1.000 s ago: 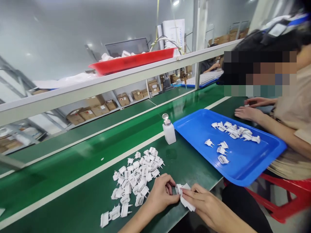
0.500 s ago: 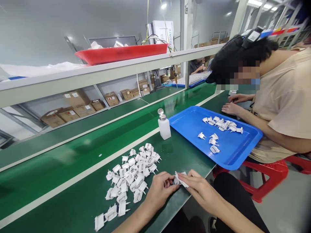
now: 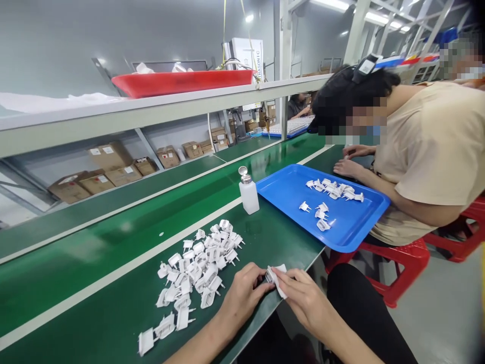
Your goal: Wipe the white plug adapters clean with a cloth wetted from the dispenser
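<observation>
- White plug pieces (image 3: 195,273): heaped loosely on the green tabletop (image 3: 94,323), turned every which way, pins sticking out on several; a few strung out toward the near left.
- Left forearm (image 3: 204,338): slanting up and rightward from the bottom edge, close by the near side of the heap.
- Left hand (image 3: 242,288): just right of the heap, back outward, wrist nearly straight; fingers curled inward, forefinger and thumb narrowed onto one held plug piece (image 3: 269,276).
- White bottle (image 3: 249,197): upright beyond both hands, metal top tipped up, just beside the tray's left corner.
- Held plug piece: between the two hands, by the near table edge, partly covered; impossible to tell whether touching the tabletop.
- Thin white sheet (image 3: 281,273): laid against the held plug piece, pinned under right fingertips.
- Right hand (image 3: 306,298): reaching leftward from the lower right, back up, fingers long and close together, pressing the thin white sheet; thumb out of sight.
- Blue tray (image 3: 288,187): past the right hand, bearing a smaller group of plug pieces (image 3: 333,189).
- Co-worker's hands (image 3: 352,164): close together beyond the blue tray; grip unclear.
</observation>
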The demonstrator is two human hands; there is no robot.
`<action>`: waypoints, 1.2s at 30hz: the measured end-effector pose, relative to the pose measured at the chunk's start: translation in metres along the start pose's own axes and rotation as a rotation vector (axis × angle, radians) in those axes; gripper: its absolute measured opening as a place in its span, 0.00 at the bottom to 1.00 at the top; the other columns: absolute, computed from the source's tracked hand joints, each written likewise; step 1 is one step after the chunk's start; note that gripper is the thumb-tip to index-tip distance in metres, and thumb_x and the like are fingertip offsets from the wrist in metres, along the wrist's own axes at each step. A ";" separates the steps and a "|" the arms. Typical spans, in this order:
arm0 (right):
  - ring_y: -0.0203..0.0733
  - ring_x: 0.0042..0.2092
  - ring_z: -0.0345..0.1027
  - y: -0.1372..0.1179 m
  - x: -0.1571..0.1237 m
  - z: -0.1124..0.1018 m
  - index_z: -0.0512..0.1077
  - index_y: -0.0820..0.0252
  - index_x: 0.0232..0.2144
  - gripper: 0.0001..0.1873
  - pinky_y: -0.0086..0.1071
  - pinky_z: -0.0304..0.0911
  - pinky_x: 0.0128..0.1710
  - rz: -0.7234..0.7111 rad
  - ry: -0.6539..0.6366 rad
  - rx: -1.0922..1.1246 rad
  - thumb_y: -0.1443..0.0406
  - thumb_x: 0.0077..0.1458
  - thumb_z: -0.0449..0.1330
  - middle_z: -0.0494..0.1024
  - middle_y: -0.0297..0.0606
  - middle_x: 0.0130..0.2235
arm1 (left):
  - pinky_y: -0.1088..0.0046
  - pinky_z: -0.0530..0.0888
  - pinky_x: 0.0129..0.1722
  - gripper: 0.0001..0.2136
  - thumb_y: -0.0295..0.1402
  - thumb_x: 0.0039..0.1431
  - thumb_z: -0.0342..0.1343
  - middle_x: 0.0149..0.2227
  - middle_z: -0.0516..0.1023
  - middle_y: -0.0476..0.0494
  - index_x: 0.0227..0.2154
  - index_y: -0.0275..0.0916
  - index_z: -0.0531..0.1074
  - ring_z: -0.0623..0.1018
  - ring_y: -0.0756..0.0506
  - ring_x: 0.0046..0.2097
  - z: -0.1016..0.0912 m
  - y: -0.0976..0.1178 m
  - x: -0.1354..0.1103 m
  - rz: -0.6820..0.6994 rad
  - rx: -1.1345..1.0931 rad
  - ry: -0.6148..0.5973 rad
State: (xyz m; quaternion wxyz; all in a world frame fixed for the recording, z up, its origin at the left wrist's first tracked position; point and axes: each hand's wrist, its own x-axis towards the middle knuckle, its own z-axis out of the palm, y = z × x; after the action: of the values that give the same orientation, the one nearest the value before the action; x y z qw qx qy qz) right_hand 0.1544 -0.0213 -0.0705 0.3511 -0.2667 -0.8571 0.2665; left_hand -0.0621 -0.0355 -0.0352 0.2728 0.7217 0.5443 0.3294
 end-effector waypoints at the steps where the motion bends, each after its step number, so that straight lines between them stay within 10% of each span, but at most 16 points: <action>1: 0.51 0.51 0.67 0.001 -0.004 0.001 0.70 0.53 0.61 0.23 0.51 0.66 0.52 -0.006 0.018 -0.002 0.71 0.69 0.48 0.74 0.48 0.62 | 0.72 0.64 0.34 0.04 0.34 0.61 0.63 0.29 0.71 0.50 0.33 0.40 0.80 0.69 0.47 0.32 0.000 0.002 0.001 -0.016 -0.004 0.005; 9: 0.45 0.45 0.72 -0.008 -0.014 -0.021 0.77 0.54 0.55 0.19 0.37 0.69 0.47 0.319 0.375 0.135 0.61 0.73 0.49 0.82 0.42 0.45 | 0.75 0.61 0.18 0.21 0.49 0.61 0.55 0.21 0.73 0.47 0.25 0.35 0.76 0.68 0.50 0.18 0.002 0.010 0.009 -0.428 -0.086 0.020; 14: 0.43 0.40 0.73 -0.021 -0.001 -0.020 0.82 0.53 0.41 0.21 0.34 0.69 0.43 0.435 0.382 0.231 0.55 0.72 0.50 0.80 0.36 0.35 | 0.75 0.57 0.13 0.28 0.58 0.59 0.53 0.18 0.74 0.45 0.19 0.37 0.71 0.68 0.50 0.13 -0.003 0.012 0.010 -0.578 -0.098 -0.073; 21: 0.47 0.43 0.73 -0.015 0.011 -0.001 0.81 0.53 0.35 0.22 0.40 0.69 0.45 0.515 0.440 0.165 0.56 0.72 0.50 0.83 0.40 0.41 | 0.67 0.74 0.35 0.16 0.44 0.65 0.56 0.38 0.80 0.39 0.45 0.36 0.76 0.77 0.43 0.35 -0.019 0.012 0.009 -0.046 0.178 0.086; 25: 0.49 0.43 0.71 -0.006 0.011 -0.002 0.81 0.55 0.37 0.20 0.44 0.69 0.45 0.545 0.513 0.053 0.58 0.71 0.51 0.82 0.42 0.40 | 0.59 0.75 0.50 0.34 0.30 0.59 0.62 0.58 0.73 0.34 0.68 0.41 0.59 0.75 0.39 0.50 -0.014 0.003 0.006 0.077 0.184 -0.085; 31: 0.54 0.47 0.66 -0.010 0.014 0.000 0.75 0.63 0.55 0.19 0.53 0.65 0.49 0.469 0.565 -0.152 0.63 0.71 0.50 0.79 0.49 0.46 | 0.56 0.72 0.56 0.25 0.26 0.66 0.55 0.57 0.77 0.38 0.64 0.44 0.65 0.72 0.39 0.55 -0.010 -0.008 0.011 0.176 0.157 -0.175; 36: 0.48 0.52 0.65 -0.015 0.012 0.020 0.70 0.55 0.61 0.23 0.43 0.68 0.52 0.211 0.340 -0.153 0.73 0.67 0.53 0.77 0.40 0.58 | 0.63 0.75 0.50 0.16 0.26 0.68 0.56 0.52 0.81 0.41 0.57 0.43 0.72 0.75 0.42 0.48 -0.006 -0.015 0.011 0.293 0.113 -0.118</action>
State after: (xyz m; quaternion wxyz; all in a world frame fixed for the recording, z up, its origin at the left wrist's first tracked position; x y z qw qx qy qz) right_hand 0.1278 -0.0297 -0.0675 0.4396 -0.4219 -0.7706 0.1870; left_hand -0.0739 -0.0207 -0.0406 0.2123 0.8257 0.4340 0.2913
